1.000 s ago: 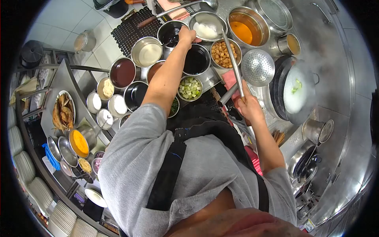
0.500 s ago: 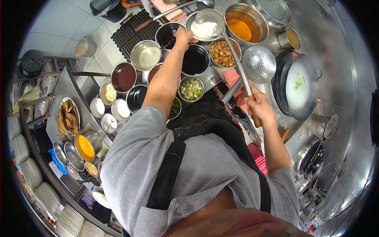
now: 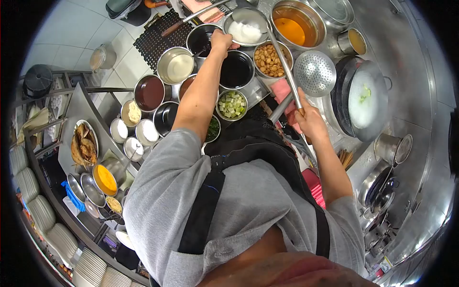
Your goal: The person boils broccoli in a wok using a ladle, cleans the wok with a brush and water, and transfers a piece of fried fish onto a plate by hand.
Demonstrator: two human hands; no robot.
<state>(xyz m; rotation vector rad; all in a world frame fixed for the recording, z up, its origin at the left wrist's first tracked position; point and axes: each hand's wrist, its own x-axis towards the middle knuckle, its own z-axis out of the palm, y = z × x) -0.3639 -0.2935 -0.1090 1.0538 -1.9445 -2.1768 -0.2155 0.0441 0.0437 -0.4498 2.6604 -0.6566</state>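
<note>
My right hand [image 3: 311, 122] is wrapped around the wooden handle of a long steel ladle [image 3: 286, 67]. The ladle's shaft runs up to a metal bowl of white powder [image 3: 245, 32], and its head is hard to make out there. At the rim of a pot of dark liquid [image 3: 197, 42], my left hand [image 3: 222, 42] has its fingers closed; what they hold, if anything, is hidden. A utensil rests in that pot. Close by are another pot of black liquid [image 3: 237, 70] and a bowl of browned chunks [image 3: 270, 61].
A wok [image 3: 366, 103] with whitish liquid and a green piece sits on the right, beside a perforated strainer [image 3: 315, 73]. Orange liquid fills a large pot [image 3: 292, 31] at the back. Diced green vegetables [image 3: 232, 104] stand nearer me. A plate of browned food [image 3: 85, 146] lies left.
The ladle's shaft and my right hand have shifted slightly up and left. More white powder shows in the metal bowl. My left hand stays at the dark pot.
</note>
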